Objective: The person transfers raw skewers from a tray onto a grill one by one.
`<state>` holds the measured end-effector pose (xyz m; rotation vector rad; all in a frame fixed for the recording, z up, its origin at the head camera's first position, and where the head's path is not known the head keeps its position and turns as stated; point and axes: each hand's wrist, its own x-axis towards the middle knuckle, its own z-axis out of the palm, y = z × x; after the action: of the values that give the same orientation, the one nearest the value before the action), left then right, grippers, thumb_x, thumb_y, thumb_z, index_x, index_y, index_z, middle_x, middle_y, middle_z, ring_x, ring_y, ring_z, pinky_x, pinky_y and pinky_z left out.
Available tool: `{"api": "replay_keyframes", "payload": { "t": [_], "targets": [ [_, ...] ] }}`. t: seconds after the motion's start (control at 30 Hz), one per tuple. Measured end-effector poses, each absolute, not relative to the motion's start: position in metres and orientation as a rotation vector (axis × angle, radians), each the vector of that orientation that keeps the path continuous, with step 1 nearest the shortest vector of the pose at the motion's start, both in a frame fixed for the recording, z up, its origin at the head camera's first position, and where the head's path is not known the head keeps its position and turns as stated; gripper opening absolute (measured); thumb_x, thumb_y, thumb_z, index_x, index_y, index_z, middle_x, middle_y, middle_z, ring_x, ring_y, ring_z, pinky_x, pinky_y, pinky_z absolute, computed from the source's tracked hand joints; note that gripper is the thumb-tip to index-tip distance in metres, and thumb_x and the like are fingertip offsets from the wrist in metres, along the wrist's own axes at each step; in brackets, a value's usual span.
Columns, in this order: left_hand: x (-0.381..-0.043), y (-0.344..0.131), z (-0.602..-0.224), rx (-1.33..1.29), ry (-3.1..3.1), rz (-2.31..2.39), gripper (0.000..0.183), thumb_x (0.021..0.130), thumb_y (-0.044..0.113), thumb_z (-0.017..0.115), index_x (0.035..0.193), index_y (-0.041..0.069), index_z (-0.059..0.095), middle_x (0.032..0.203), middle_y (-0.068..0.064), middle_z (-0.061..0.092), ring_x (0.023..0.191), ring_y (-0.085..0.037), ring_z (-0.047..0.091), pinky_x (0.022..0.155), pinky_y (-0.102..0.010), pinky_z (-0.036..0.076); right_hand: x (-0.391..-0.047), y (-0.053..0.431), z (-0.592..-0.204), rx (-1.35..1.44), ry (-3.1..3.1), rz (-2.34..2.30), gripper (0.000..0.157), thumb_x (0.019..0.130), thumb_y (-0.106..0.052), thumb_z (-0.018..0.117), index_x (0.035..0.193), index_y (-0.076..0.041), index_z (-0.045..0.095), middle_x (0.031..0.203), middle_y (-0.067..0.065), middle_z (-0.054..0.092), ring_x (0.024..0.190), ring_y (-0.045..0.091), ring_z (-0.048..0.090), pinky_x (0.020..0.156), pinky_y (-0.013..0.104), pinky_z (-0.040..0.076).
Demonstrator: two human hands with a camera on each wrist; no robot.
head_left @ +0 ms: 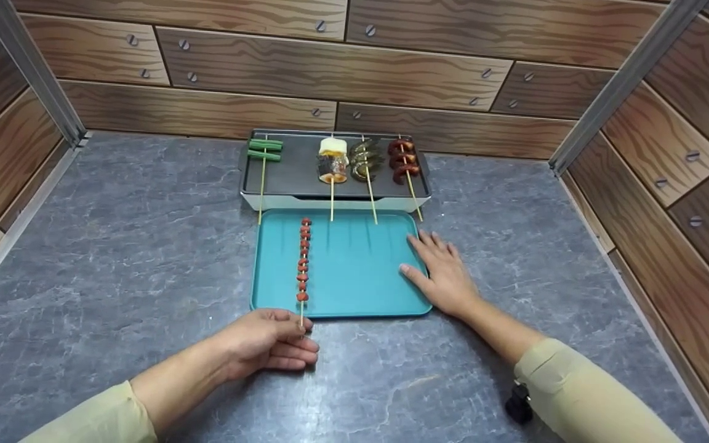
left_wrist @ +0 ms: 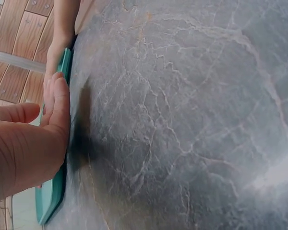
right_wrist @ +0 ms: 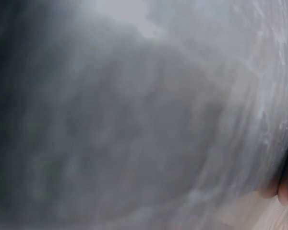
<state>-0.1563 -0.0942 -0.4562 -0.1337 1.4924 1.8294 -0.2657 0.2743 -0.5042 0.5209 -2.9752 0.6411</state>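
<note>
My left hand (head_left: pixel 268 344) pinches the bare lower end of a skewer threaded with small red pieces (head_left: pixel 303 278). The skewer runs lengthwise over the left part of a turquoise tray (head_left: pixel 360 277); whether it touches the tray I cannot tell. At the tray's right side, my right hand (head_left: pixel 447 277) rests with fingers fairly straight and its thumb over the rim. From the left wrist, the left hand (left_wrist: pixel 29 148) appears beside the tray's edge (left_wrist: pixel 52 196), the skewer hidden. Only a blurred bit of hand (right_wrist: pixel 284 194) shows at the right wrist view's lower right.
Behind the tray stands a grill (head_left: pixel 296 175) with a dark plate. On it lie a green vegetable skewer (head_left: pixel 265 149), a white-and-brown skewer (head_left: pixel 332 161), a dark greenish skewer (head_left: pixel 365 161) and a reddish-brown skewer (head_left: pixel 404 161). Their sticks jut forward. Wood-patterned walls (head_left: pixel 330 67) enclose the grey marbled table (head_left: pixel 145 246).
</note>
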Motion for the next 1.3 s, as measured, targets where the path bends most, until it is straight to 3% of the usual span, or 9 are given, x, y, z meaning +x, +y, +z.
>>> {"api": "replay_keyframes", "payload": {
  "t": [0.37, 1.3],
  "targets": [
    [-0.157, -0.095, -0.449, -0.138, 1.487, 1.874, 0.038, 0.103, 0.0, 0.056, 0.14, -0.008, 0.051, 0.097, -0.017, 0.078, 0.088, -0.024, 0.079, 0.08, -0.036, 0.066, -0.266, 0.275, -0.505, 0.52, -2.972, 0.631, 0.075, 0.107, -0.055, 0.053, 0.166, -0.012, 0.038, 0.172, 0.018, 0.029, 0.16, 0.042, 0.02, 0.129, 0.063, 0.011],
    [-0.149, -0.103, -0.418, 0.051, 1.589, 1.863, 0.039, 0.106, 0.005, 0.056, 0.144, -0.002, 0.05, 0.099, -0.017, 0.079, 0.09, -0.024, 0.079, 0.082, -0.036, 0.066, -0.266, 0.275, -0.506, 0.519, -2.979, 0.636, 0.075, 0.107, -0.053, 0.053, 0.166, -0.01, 0.037, 0.172, 0.019, 0.028, 0.16, 0.042, 0.017, 0.129, 0.062, 0.009]
  ]
}}
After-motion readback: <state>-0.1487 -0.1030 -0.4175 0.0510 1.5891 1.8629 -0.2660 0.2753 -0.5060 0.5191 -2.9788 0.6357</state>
